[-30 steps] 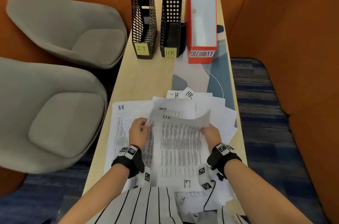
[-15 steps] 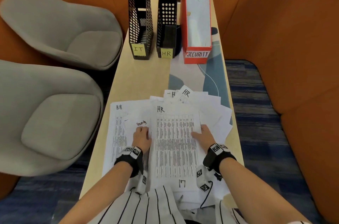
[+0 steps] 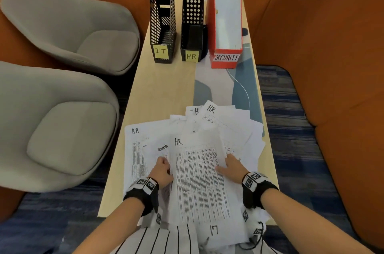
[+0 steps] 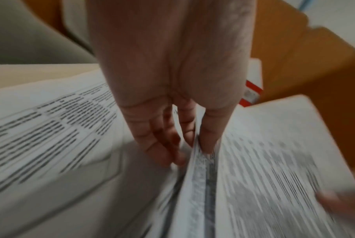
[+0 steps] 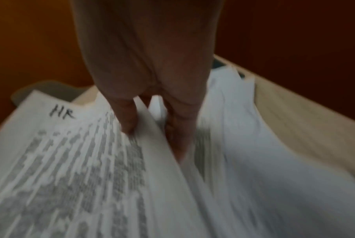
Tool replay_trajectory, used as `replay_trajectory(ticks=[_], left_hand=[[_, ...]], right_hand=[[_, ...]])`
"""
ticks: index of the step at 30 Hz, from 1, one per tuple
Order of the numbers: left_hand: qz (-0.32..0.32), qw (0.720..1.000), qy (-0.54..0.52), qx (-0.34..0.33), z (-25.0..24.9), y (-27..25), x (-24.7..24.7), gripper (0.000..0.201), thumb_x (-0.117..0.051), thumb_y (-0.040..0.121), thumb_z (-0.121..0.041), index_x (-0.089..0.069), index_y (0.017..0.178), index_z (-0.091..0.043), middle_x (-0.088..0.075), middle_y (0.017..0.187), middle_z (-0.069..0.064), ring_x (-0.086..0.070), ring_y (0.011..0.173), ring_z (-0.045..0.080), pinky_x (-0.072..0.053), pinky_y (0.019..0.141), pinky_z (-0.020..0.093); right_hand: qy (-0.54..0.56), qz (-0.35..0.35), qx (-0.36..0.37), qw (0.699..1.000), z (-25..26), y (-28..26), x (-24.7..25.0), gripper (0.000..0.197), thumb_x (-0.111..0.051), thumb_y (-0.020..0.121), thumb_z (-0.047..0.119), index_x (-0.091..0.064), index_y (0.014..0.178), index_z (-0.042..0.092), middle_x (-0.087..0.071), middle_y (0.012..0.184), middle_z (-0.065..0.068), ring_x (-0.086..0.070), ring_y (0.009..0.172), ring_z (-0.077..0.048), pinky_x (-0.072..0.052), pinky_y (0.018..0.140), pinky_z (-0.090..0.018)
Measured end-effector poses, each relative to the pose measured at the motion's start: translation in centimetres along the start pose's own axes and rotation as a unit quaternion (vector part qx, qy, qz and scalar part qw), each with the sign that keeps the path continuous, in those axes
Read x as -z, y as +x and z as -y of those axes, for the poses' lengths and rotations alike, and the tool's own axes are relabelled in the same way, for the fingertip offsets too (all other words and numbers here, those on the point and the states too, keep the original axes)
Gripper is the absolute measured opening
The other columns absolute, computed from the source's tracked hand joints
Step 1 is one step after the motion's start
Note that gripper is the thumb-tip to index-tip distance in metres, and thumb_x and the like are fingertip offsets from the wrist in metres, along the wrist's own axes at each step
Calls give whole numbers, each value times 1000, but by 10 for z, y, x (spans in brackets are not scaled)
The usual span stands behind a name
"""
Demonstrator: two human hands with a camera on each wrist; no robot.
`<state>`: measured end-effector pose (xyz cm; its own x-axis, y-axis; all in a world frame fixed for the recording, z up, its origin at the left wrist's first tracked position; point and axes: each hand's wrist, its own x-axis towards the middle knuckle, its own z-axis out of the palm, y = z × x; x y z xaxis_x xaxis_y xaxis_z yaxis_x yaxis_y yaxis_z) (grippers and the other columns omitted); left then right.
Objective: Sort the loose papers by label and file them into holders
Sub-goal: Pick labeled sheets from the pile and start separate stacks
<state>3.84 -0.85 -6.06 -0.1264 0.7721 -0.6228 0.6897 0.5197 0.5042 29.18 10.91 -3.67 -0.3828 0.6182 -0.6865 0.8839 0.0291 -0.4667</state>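
Observation:
A loose pile of printed papers [image 3: 239,129] covers the near end of the table. On top lies a sheet marked HR [image 3: 199,174], with "17" written at its near end. My left hand [image 3: 166,165] pinches its left edge, thumb above and fingers below [image 4: 194,149]. Along the right edge, my right hand [image 3: 223,165] holds it the same way, thumb on the print and fingers under [image 5: 152,136]. At the far end stand a black mesh IT holder [image 3: 162,25], a shorter black HR holder [image 3: 192,25] and a red SECURITY holder [image 3: 225,25].
A sheet marked Security [image 3: 161,147] and another HR sheet [image 3: 135,143] lie left of the top sheet. Bare tabletop [image 3: 166,87] lies between pile and holders. Two grey chairs [image 3: 68,25] [image 3: 54,129] stand left, and an orange padded wall [image 3: 322,46] is on the right.
A second ago a sheet was curling over in both hands. It has gone from the top, the HR sheet now shows, and both hands have taken hold of its side edges.

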Motion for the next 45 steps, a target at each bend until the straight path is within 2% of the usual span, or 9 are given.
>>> replay_trajectory(ticks=[4,8,12,17,22,26,33,37,45], left_hand=[[-63,990,-115,42,-8,11,49,16,-59,86,-19,-47,80,-10,-49,81,4,-47,73,18,-39,68,31],[-226,949,-217,22,-35,17,94,62,-58,89,-45,-38,137,-12,-40,138,9,-40,128,26,-36,107,40],[-68,938,-337,-54,-68,20,124,91,-66,77,-56,-25,147,-17,-34,151,1,-38,135,21,-30,113,41],[-112,962,-250,17,-73,58,154,29,-54,93,-15,-58,120,-4,-63,117,8,-61,105,28,-48,87,31],[-157,978,-39,133,-34,109,202,32,-52,88,-9,-61,114,6,-60,123,24,-56,116,38,-48,76,32],[-121,977,-31,171,-50,127,221,33,-43,96,-12,-56,122,4,-55,131,20,-54,121,33,-42,98,33],[-90,992,26,84,-61,166,212,33,-46,96,-17,-56,124,-3,-57,130,8,-56,118,27,-43,98,31],[-56,990,57,117,-72,168,195,20,-44,96,-9,-58,109,-3,-59,128,12,-60,108,27,-46,93,31],[-185,955,-161,164,-71,164,181,55,-60,87,-16,-40,135,1,-50,135,18,-53,117,32,-46,80,29]], right_hand=[[-2,-118,9,993,24,8,60,21,-49,96,18,-66,86,10,-64,95,-15,-60,89,-26,-40,72,-26],[111,-258,100,955,76,14,130,24,-47,98,10,-66,112,7,-61,101,-6,-54,95,-19,-38,83,-20],[261,-215,98,936,125,39,162,37,-51,89,38,-64,114,14,-67,105,-12,-64,94,-31,-51,83,-43],[344,-184,114,914,145,57,140,33,-58,95,31,-55,123,14,-61,124,-12,-59,105,-23,-49,88,-37],[-46,-99,-47,993,101,94,48,116,-64,69,73,-12,152,10,-23,154,-13,-31,140,-31,-29,114,-43],[3,-208,-114,971,94,103,17,130,-69,63,72,3,152,11,-24,147,-18,-33,135,-35,-32,113,-42],[252,-223,32,941,81,117,0,102,-69,81,9,2,153,22,-34,153,-5,-46,131,-23,-42,106,-38],[357,-203,7,912,45,104,0,29,-56,92,14,-56,119,24,-63,124,-5,-62,107,-24,-48,99,-46],[285,-293,-85,909,-13,67,68,18,-45,100,15,-57,112,11,-63,113,-11,-58,108,-31,-45,99,-43]])
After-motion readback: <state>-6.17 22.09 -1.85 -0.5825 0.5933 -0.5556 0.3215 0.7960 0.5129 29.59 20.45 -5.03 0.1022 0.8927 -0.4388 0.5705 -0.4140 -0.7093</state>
